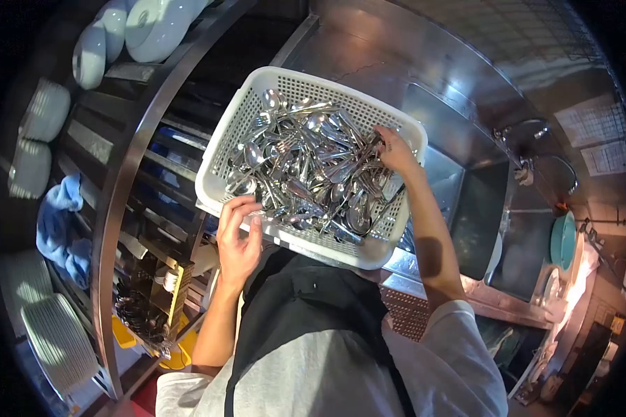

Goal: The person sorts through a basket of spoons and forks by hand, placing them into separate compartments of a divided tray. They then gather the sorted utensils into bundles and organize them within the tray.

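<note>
A white perforated plastic basket (219, 149) sits in front of me, heaped with loose metal cutlery (306, 160). Spoons and forks lie in it at all angles. At its near left corner my left hand (238, 240) is beside the rim, fingers curved and thumb apart, with nothing plainly held. My right hand (396, 153) reaches over the right side into the pile. Its fingers are closed around cutlery handles near the right wall; which pieces these are is partly hidden by the fingers.
A metal sink (480, 208) with taps (525, 170) lies to the right. On the left, a metal rack (129, 174) carries white bowls (156, 31), stacked plates (61, 340) and a blue cloth (64, 229). A teal bowl (563, 240) stands at the far right.
</note>
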The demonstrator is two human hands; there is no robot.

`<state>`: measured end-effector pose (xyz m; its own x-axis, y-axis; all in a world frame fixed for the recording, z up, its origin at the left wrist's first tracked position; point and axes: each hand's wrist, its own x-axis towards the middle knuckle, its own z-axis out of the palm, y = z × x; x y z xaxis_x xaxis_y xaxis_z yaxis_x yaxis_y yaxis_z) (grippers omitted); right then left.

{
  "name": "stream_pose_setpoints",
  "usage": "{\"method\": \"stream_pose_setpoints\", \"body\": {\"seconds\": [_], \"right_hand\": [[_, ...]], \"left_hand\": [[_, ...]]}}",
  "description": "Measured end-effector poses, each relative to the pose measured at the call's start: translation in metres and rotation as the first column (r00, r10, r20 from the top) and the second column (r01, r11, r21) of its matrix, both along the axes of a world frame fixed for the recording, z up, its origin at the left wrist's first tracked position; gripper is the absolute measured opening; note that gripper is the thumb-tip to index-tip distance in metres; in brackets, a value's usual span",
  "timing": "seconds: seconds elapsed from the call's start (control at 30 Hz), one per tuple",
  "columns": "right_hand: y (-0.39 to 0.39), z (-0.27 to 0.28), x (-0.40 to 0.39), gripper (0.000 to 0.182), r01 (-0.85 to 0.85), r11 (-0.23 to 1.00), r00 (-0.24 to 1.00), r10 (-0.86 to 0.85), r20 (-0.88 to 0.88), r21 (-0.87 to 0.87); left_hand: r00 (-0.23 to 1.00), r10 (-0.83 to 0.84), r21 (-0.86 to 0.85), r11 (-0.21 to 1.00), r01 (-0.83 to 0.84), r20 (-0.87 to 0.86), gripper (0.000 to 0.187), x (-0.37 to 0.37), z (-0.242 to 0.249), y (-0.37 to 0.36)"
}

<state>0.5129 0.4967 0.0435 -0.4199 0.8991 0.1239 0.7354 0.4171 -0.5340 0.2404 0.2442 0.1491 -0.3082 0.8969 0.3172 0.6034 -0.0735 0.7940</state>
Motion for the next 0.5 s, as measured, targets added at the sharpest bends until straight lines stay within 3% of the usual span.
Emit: {"method": "stream_pose_setpoints", "body": {"seconds": [0.07, 0.13, 0.17, 0.23, 0.27, 0.3, 0.37, 0.4, 0.43, 0.5], "right_hand": [[-0.004, 0.010, 0.003, 0.028, 0.009, 0.998, 0.999, -0.006, 0.041, -0.062], [-0.013, 0.039, -0.004, 0.019, -0.062, 0.959, 0.987, 0.100, 0.125, -0.278], [-0.020, 0.052, -0.009, 0.019, -0.046, 0.959, 0.988, 0.085, 0.129, -0.281], [-0.031, 0.068, -0.018, 0.017, -0.107, 0.869, 0.993, 0.112, -0.018, -0.483], [-0.037, 0.066, -0.021, 0.016, -0.132, 0.864, 0.985, 0.058, -0.163, -0.487], [-0.048, 0.073, -0.029, 0.016, -0.120, 0.862, 0.986, 0.047, -0.159, -0.492], [-0.068, 0.096, -0.049, 0.017, -0.094, 0.970, 0.882, -0.024, -0.471, -0.225], [-0.069, 0.093, -0.052, 0.015, 0.008, 0.989, 0.919, 0.051, -0.391, 0.146], [-0.072, 0.093, -0.046, 0.015, 0.017, 0.990, 0.921, 0.040, -0.388, 0.142], [-0.076, 0.095, -0.023, 0.010, 0.095, 0.985, 0.995, -0.099, -0.020, -0.145]], "left_hand": [[0.997, -0.072, -0.007, 0.997, 0.072, -0.003, 0.014, -0.003, -0.001, 0.012], [0.993, -0.122, -0.010, 0.992, 0.122, 0.009, 0.014, -0.004, 0.003, 0.023], [0.988, -0.155, -0.021, 0.988, 0.156, 0.022, 0.013, -0.004, 0.003, 0.026], [0.981, -0.191, -0.028, 0.981, 0.192, 0.041, 0.013, -0.007, -0.002, 0.034], [0.974, -0.221, -0.037, 0.974, 0.223, 0.046, 0.013, -0.008, -0.004, 0.037], [0.967, -0.251, -0.046, 0.966, 0.254, 0.051, 0.013, -0.009, -0.006, 0.040], [0.959, -0.277, -0.063, 0.958, 0.280, 0.057, 0.014, -0.010, -0.009, 0.047], [0.948, -0.311, -0.076, 0.946, 0.315, 0.058, 0.014, -0.011, -0.010, 0.050], [0.937, -0.345, -0.087, 0.933, 0.349, 0.061, 0.014, -0.012, -0.011, 0.053], [0.929, -0.364, -0.086, 0.926, 0.369, 0.067, 0.014, -0.015, -0.010, 0.058]]}}
